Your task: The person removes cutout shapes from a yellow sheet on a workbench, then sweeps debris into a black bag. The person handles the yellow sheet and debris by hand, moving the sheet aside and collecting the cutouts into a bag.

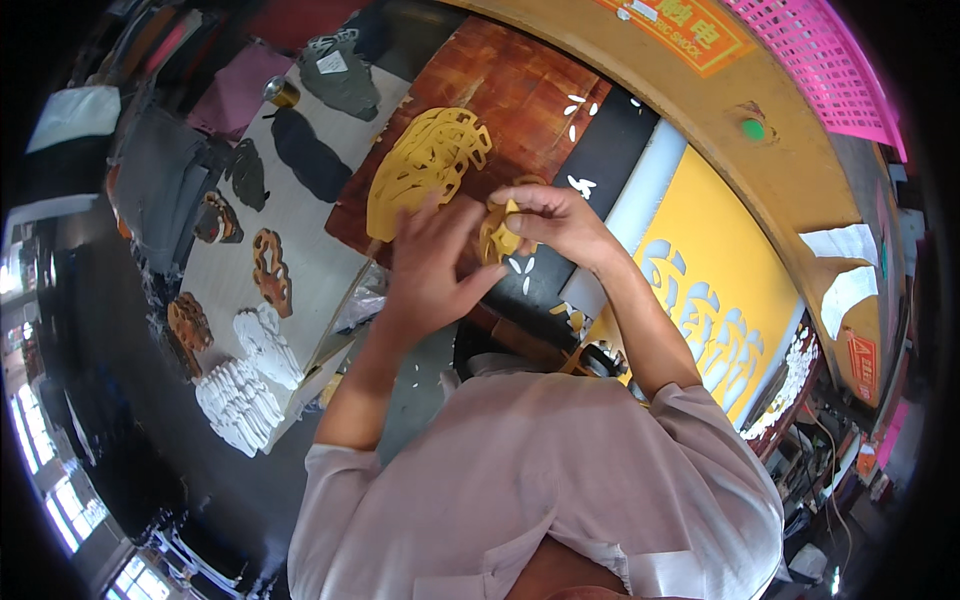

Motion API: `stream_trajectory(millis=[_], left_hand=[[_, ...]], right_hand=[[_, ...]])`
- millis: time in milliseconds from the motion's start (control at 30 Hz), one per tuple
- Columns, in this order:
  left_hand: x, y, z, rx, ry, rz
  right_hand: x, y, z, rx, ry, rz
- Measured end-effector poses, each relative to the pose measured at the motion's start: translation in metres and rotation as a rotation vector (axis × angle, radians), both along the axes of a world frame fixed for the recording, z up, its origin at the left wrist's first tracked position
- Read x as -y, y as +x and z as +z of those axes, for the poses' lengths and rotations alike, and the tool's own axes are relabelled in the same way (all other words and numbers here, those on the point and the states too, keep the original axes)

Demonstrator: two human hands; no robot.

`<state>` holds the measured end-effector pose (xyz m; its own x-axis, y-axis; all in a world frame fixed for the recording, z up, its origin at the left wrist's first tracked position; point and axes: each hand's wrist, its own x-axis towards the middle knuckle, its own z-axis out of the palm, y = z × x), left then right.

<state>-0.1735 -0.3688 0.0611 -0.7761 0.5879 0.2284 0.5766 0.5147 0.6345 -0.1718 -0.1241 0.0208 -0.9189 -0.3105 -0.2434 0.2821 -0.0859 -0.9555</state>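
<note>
My right hand (pixel 562 222) pinches a yellow cut-out piece (pixel 497 240) of sheet material between thumb and fingers, and the piece looks bent or folded. My left hand (pixel 432 262) is slightly blurred, its thumb apart from the fingers and pointing toward that piece. Whether the thumb touches it I cannot tell. Just beyond the left fingertips lies a stack of yellow cut-out pieces (pixel 425 160) with open slots, on a reddish-brown board (pixel 500 75).
To the right, a yellow sheet (pixel 740 235) has rows of cut holes under an orange-tan machine beam (pixel 700 90). Small white scraps (pixel 520 270) dot the black surface. At left, a pale table (pixel 325 235) bears white stacked pieces (pixel 240 400), brown pieces (pixel 271 270) and dark pieces (pixel 305 150). A pink basket (pixel 825 65) sits top right.
</note>
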Motion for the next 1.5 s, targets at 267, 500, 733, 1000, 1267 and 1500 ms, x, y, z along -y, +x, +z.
stream_trajectory(millis=[267,500,733,1000,1267,1500], left_hand=[[-0.047,0.031,-0.063,0.921,0.335,-0.084],[-0.065,0.053,-0.072,0.943,0.249,-0.144],[-0.062,0.029,-0.017,0.910,0.271,-0.153],[-0.045,-0.070,0.069,0.356,0.495,-0.188],[-0.004,-0.138,-0.057,0.247,0.053,-0.023],[0.017,-0.128,-0.121,-0.290,-0.295,0.209]], right_hand=[[-0.015,0.069,-0.001,-0.331,0.474,-0.158],[-0.033,0.105,-0.028,-0.077,0.343,-0.111],[-0.068,0.115,-0.059,0.113,0.701,-0.600],[-0.062,0.148,-0.063,0.008,0.543,-0.511],[-0.045,0.191,-0.071,0.027,0.496,-0.519],[-0.051,0.221,-0.063,0.039,0.483,-0.598]])
